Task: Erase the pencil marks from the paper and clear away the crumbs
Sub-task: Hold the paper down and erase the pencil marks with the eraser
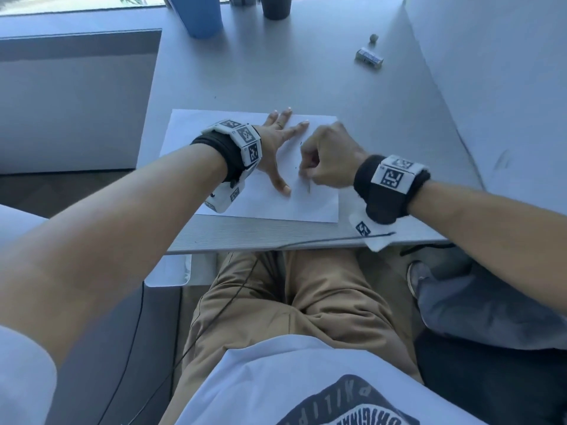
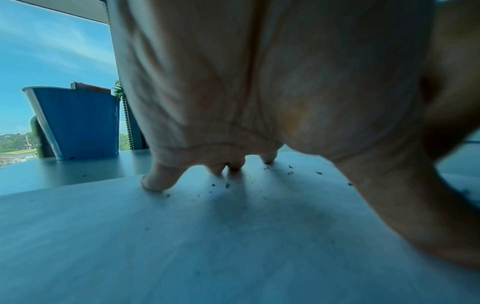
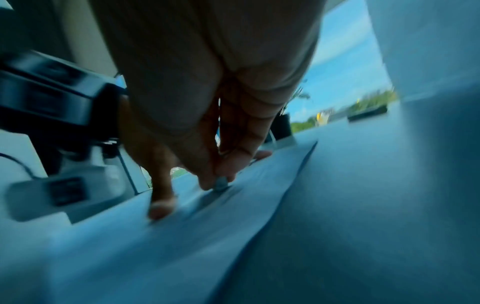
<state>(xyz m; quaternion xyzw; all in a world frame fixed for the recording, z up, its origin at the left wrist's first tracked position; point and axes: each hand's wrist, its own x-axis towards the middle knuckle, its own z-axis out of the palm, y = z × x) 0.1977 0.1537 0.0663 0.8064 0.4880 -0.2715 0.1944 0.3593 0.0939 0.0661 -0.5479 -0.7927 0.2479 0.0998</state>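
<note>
- Plainly, the erasing was under way and not finished: a short pencil stroke and a few small dark marks still showed on the paper just beside the right hand.
- The right hand was curled into a near fist, thumb and fingertips pinched together on a small grey eraser pressed down on the sheet; the right wrist view was blurred, so its shape was hard to make out.
- The left hand lay flat with fingers spread apart, fingertips pressing the paper to pin it on the desk.
- Dark crumbs lay scattered on the sheet around the left fingertips, so the clearing step seemed not yet begun.
- Well apart, at the far right of the desk, sat a wrapped block and a small grey lump; what they were could not be told.
- A blue cup and a dark cup stood at the far edge.
- Judged from this, the remaining marks had to go first, then the crumbs.
</note>
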